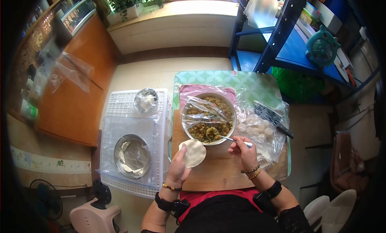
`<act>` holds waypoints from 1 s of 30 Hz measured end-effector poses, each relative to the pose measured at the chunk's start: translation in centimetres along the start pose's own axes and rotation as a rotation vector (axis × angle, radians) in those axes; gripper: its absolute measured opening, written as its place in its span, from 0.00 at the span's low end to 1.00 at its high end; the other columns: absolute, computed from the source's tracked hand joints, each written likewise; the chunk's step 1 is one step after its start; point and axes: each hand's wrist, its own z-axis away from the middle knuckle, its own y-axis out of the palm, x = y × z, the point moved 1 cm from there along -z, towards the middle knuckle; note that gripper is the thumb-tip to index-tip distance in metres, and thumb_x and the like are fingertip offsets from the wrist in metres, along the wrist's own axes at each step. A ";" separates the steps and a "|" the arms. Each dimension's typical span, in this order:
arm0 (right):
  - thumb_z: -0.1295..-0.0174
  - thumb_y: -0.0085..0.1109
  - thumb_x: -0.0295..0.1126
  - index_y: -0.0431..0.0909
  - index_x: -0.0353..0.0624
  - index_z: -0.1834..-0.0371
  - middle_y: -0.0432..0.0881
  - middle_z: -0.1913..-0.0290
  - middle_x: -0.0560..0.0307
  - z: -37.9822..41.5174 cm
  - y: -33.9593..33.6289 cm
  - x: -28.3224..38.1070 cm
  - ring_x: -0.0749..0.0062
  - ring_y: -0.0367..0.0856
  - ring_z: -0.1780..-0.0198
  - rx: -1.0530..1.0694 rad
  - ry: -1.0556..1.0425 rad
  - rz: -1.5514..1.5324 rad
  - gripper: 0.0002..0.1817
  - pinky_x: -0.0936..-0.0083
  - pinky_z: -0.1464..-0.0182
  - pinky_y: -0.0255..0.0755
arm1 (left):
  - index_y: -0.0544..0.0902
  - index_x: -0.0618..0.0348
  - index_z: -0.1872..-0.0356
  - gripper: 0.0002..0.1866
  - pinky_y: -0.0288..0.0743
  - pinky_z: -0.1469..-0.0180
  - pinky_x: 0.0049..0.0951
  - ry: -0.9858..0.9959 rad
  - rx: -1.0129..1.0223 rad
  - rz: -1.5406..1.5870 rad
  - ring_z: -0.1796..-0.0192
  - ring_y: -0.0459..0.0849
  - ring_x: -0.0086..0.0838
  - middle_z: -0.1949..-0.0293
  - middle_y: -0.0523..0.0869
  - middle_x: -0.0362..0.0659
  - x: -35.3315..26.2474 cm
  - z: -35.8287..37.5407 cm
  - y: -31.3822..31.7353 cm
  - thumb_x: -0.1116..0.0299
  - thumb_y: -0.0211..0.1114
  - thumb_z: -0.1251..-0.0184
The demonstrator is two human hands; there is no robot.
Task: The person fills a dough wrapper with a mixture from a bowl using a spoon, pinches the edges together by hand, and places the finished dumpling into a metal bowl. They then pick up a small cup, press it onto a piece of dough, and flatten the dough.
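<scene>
Our left hand [179, 165] grasps a flat, pale dough round [194, 153] by its near left edge, the thumb on top, holding it above the wooden board [213, 173]. Our right hand [244, 151] pinches the handle of a spoon [229, 139] between thumb and fingers, and the spoon's far end reaches into the chopped green and orange filling [202, 132].

To our left, a metal pan [132, 156] with folded pale strips inside sits on clear plastic over a white slotted rack [120, 97]. Just beyond our hands, the round bowl [234, 130] holds the filling, with clear film [205, 110] across most of it and its near part uncovered. To the right, small dough pieces [259, 128] lie among clear plastic, with a black-handled knife [273, 119] beside them.

Farther on, a pink cloth [225, 89] shows behind the bowl on the green patterned tabletop [249, 77], and a small bowl [146, 100] with white contents stands on the rack. Beyond are a blue shelf [295, 52] with a teal fan [323, 46], and a plant [128, 1] on the windowsill [189, 13].
</scene>
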 end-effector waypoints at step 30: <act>0.43 0.63 0.20 0.80 0.37 0.57 0.84 0.65 0.49 5.0 2.6 1.0 0.57 0.84 0.66 0.380 -0.990 0.933 0.10 0.68 0.64 0.78 | 0.69 0.65 0.36 0.32 0.69 0.33 0.43 -0.087 0.109 0.312 0.37 0.76 0.41 0.39 0.77 0.51 1.6 -2.2 2.5 0.47 0.31 0.19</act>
